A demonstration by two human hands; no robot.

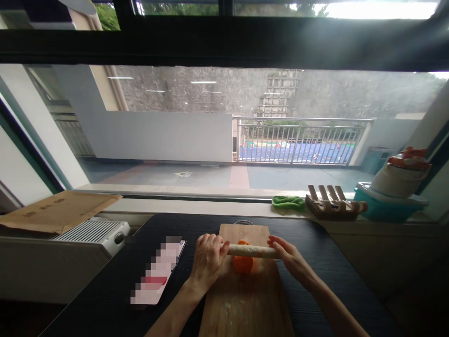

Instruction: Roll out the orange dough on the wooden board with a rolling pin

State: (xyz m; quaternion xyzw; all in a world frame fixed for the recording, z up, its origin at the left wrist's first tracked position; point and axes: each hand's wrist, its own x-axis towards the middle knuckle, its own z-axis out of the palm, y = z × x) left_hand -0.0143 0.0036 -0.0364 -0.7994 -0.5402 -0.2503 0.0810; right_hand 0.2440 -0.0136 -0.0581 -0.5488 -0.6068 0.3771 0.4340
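Observation:
A pale wooden rolling pin (pixel 250 251) lies crosswise over a flat piece of orange dough (pixel 243 266), which shows on both sides of it. Under the dough is a long wooden cutting board (pixel 249 306) with whitish smudges. My left hand (pixel 209 255) is closed around the pin's left end, thumb toward the middle. At the right end, my right hand (pixel 286 252) holds the pin between thumb and fingers. Both tips of the pin are hidden by the hands.
The board rests on a black table (pixel 315 271). A phone (pixel 159 274) with a blurred screen lies left of it. Along the windowsill are a green cloth (pixel 288 203), a brown slatted rack (pixel 333 206) and a teal box (pixel 389 206). A brown envelope (pixel 59 208) lies at the left.

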